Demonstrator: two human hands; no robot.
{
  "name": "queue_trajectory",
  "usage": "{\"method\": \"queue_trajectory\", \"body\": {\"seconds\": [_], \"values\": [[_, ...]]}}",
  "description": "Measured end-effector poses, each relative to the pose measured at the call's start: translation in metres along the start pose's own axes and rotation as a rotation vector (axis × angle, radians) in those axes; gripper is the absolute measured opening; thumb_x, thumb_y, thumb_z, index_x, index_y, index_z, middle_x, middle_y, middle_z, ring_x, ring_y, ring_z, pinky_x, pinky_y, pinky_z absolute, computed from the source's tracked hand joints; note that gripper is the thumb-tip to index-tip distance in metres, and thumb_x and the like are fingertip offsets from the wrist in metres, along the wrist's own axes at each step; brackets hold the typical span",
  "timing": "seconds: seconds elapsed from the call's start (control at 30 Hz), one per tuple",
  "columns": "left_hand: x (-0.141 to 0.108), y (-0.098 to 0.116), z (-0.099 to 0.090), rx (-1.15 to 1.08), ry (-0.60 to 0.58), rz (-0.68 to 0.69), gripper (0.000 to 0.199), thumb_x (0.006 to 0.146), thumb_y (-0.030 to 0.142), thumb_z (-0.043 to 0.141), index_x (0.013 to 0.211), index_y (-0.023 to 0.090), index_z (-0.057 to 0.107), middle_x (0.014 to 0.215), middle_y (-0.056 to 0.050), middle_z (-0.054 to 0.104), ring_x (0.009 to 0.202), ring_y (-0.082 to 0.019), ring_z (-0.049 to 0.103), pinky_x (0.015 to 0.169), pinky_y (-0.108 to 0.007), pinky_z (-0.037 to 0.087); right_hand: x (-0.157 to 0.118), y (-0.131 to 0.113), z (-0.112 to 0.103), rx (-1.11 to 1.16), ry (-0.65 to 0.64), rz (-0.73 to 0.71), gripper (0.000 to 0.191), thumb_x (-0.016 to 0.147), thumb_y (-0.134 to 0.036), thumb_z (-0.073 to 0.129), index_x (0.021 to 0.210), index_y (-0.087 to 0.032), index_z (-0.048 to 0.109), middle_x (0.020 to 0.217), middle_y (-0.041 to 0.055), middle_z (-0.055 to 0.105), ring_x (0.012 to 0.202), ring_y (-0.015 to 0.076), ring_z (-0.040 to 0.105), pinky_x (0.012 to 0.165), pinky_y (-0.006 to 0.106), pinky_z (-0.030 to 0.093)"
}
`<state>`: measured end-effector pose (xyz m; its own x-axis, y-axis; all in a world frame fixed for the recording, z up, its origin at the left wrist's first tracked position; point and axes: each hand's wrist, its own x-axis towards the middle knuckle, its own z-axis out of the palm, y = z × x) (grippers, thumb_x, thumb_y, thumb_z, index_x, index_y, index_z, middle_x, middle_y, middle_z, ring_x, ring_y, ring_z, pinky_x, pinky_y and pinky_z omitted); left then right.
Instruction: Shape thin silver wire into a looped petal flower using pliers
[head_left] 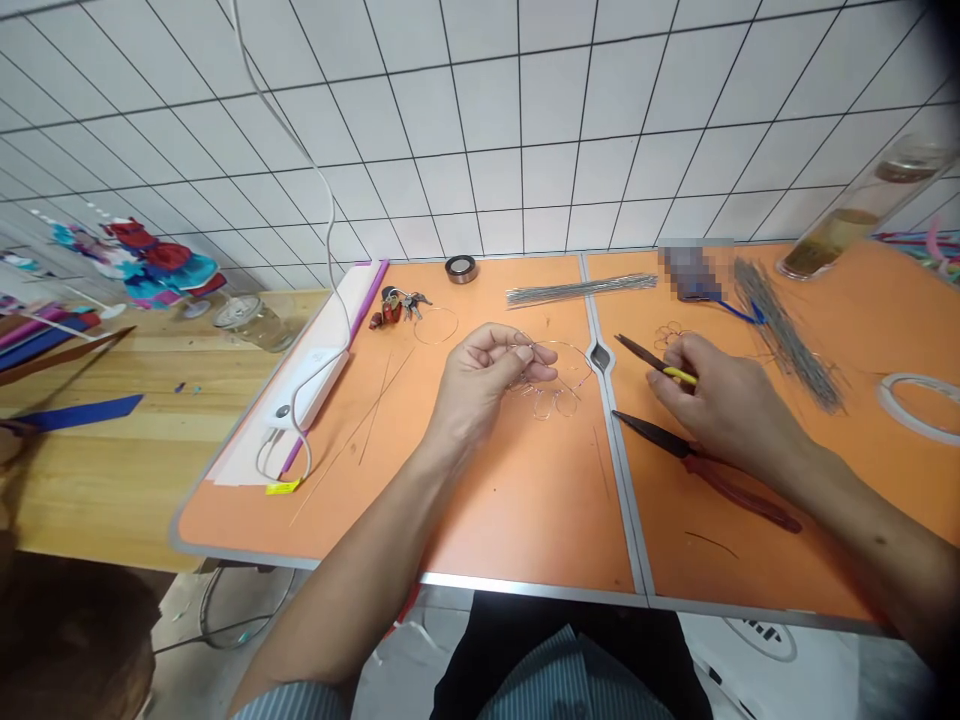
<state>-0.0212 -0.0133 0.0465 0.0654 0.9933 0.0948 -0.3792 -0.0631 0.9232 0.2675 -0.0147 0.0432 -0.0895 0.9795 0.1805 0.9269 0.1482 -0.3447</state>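
Observation:
My left hand point(499, 362) is closed in a pinch on a thin bent wire point(568, 403) above the orange table point(525, 520). Small petal-like loops and one larger ring of the wire show around the fingers. My right hand point(712, 385) grips yellow-handled pliers point(643, 352), their dark pointed nose turned toward the left hand; most of the handle is hidden in the palm. Just below the right hand lie red-handled pliers point(724, 475). Beyond that hand, another looped wire piece point(670, 333) rests on the table.
Bundles of straight wire point(581, 290) point(791, 335) lie at the back and right. A tape roll point(460, 268), keys point(405, 303), a white power strip point(306, 388) and loose wires stand left. A tilted-looking glass bottle point(832, 240) and white ring point(922, 408) are right.

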Motion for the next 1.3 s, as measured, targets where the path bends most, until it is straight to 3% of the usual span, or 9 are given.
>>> {"method": "queue_trajectory", "body": {"seconds": [0.1,0.13,0.23,0.33,0.47,0.77,1.3], "values": [[-0.002,-0.001,-0.001,0.032,-0.017,0.043,0.019,0.088,0.029,0.088,0.092,0.020,0.072,0.093,-0.005,0.086,0.076,-0.017,0.083,0.079,-0.030,0.066,-0.010,-0.022,-0.017,0.051,0.085,-0.138,0.024,0.104,-0.045,0.062,0.119,-0.026,0.062,0.098,0.0061,0.078,0.071,0.0226,0.066,0.063,0.033,0.038],[-0.003,-0.001,-0.001,0.046,-0.016,0.062,0.018,0.090,0.030,0.087,0.093,0.020,0.072,0.094,-0.005,0.086,0.077,-0.017,0.083,0.080,-0.030,0.066,-0.014,-0.030,-0.020,0.016,0.099,-0.198,0.024,0.106,-0.045,0.059,0.117,-0.025,0.064,0.099,0.0071,0.078,0.072,0.0229,0.067,0.063,0.032,0.037],[-0.005,-0.003,0.001,0.091,0.014,0.115,0.020,0.091,0.033,0.088,0.093,0.020,0.073,0.096,-0.006,0.086,0.077,-0.017,0.082,0.082,-0.031,0.067,-0.024,-0.052,-0.020,-0.170,0.153,-0.319,0.040,0.113,-0.053,0.046,0.102,-0.023,0.068,0.085,0.0068,0.073,0.066,0.0207,0.059,0.057,0.033,0.024],[-0.007,-0.003,0.004,0.109,0.043,0.160,0.025,0.090,0.037,0.090,0.093,0.020,0.073,0.095,-0.005,0.085,0.077,-0.017,0.082,0.082,-0.033,0.067,-0.029,-0.068,-0.012,-0.310,0.221,-0.351,0.056,0.117,-0.057,0.034,0.092,-0.020,0.068,0.076,0.0068,0.066,0.059,0.0171,0.049,0.055,0.034,0.015],[-0.008,-0.003,0.006,0.109,0.042,0.198,0.023,0.091,0.036,0.090,0.093,0.020,0.073,0.093,-0.004,0.084,0.078,-0.018,0.082,0.084,-0.034,0.067,-0.027,-0.081,-0.004,-0.367,0.292,-0.357,0.055,0.119,-0.053,0.035,0.090,-0.019,0.067,0.074,0.0071,0.064,0.059,0.0159,0.047,0.056,0.034,0.012],[-0.011,0.000,0.008,0.135,0.070,0.193,0.023,0.090,0.037,0.091,0.094,0.022,0.074,0.081,-0.002,0.081,0.079,-0.021,0.083,0.082,-0.036,0.067,-0.021,-0.090,0.001,-0.322,0.299,-0.362,0.050,0.118,-0.051,0.039,0.095,-0.019,0.069,0.077,0.0066,0.062,0.061,0.0161,0.046,0.057,0.036,0.013],[-0.013,0.001,0.010,0.165,0.080,0.169,0.023,0.091,0.039,0.089,0.095,0.022,0.074,0.081,-0.002,0.082,0.081,-0.022,0.084,0.080,-0.035,0.067,-0.015,-0.088,0.002,-0.390,0.334,-0.433,0.053,0.119,-0.050,0.041,0.088,-0.018,0.071,0.076,0.0053,0.064,0.059,0.0148,0.041,0.056,0.036,0.014]]}}
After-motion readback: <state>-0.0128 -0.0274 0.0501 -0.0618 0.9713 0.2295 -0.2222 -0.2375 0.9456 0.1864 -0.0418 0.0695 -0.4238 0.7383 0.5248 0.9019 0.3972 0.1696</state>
